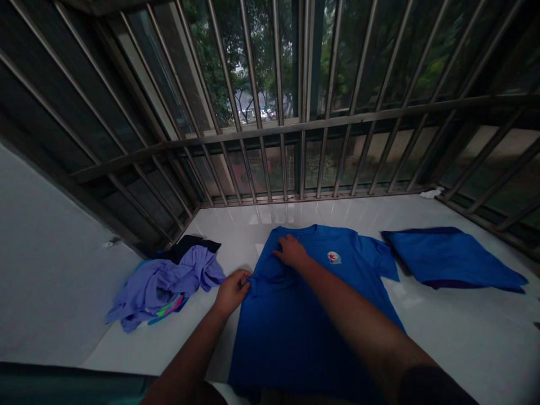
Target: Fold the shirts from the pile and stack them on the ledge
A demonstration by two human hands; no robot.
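A blue T-shirt (312,315) with a round white emblem holding a red star lies spread on the white ledge, its collar toward the window. At its left side, my left hand (233,289) pinches the bunched fabric of the sleeve between thumb and fingers. My right hand (292,252) rests on the shirt's upper left part near the shoulder, fingers apart on the cloth. The right sleeve of the shirt lies outward, while its lower end runs out of sight below my forearm.
On the left, a crumpled heap of purple clothes (169,281) lies with a black garment (192,246) behind it. A folded blue garment (455,256) is at the right. Metal window bars (270,129) border the white ledge (236,225). A small white scrap (430,193) sits in the far right corner.
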